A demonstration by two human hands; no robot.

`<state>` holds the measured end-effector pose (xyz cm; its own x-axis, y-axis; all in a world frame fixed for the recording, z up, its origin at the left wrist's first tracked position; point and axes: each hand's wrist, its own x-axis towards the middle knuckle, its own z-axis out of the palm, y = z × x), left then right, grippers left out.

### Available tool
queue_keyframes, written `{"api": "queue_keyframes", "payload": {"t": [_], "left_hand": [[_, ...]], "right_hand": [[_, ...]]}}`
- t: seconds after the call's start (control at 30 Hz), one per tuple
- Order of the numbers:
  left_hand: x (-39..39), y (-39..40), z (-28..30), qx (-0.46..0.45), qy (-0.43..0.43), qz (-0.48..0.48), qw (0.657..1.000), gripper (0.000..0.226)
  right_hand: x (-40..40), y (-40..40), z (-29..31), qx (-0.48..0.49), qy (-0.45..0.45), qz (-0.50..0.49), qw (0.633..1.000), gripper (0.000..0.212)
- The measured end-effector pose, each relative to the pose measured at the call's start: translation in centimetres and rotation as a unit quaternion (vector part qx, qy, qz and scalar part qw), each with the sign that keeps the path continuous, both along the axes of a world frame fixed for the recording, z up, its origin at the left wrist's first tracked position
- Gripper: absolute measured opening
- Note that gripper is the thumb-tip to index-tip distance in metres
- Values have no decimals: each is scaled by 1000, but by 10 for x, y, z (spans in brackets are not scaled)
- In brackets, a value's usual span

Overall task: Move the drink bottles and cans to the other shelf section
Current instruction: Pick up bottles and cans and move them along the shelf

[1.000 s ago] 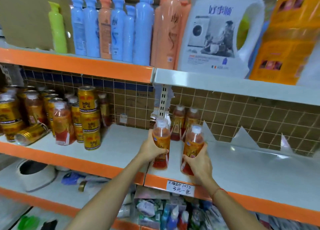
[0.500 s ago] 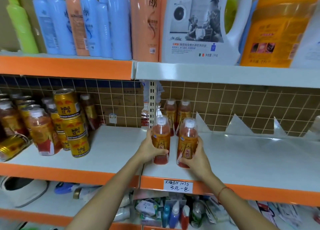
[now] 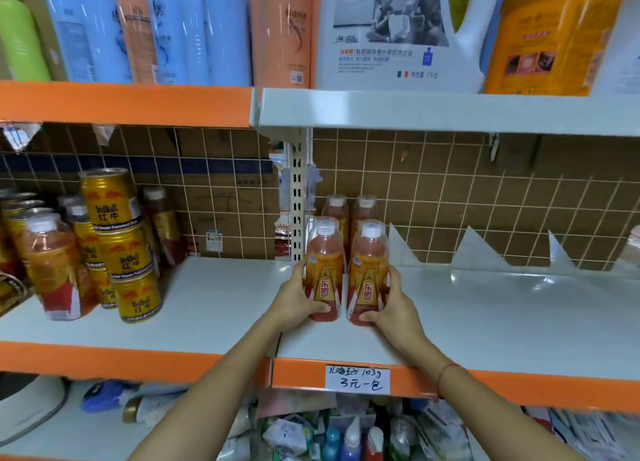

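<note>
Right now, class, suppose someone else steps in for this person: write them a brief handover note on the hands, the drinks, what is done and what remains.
Left hand has a grip on one drink bottle; right hand grips another. Both bottles stand upright on the right shelf section, in front of two bottles already placed at the back.
Done: four bottles across.
Left: release these two, then fetch the cans and remaining bottles from the left section.
</note>
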<state>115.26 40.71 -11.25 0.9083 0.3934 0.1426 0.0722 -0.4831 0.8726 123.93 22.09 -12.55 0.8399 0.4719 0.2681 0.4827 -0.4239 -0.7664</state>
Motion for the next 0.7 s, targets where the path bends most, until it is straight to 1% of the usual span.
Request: {"api": "queue_keyframes", "payload": {"t": [0.13,0.23,0.4,0.7], "left_hand": [[18,6,-3,-2,-15,-9,1000,98],[31,12,-7,15,-17,-10,1000,98],[46,18,-10,19,-15,-3,1000,88],[71,25,-12,19,-21,-12,1000,89]], "right_hand": [[17,10,-3,3,-25,-1,1000,99],[30,15,-6,14,-31,0,999,98],[43,20,-6,22,-40,9,999,96],[61,29,-3,15,-39,-5,999,92]]}}
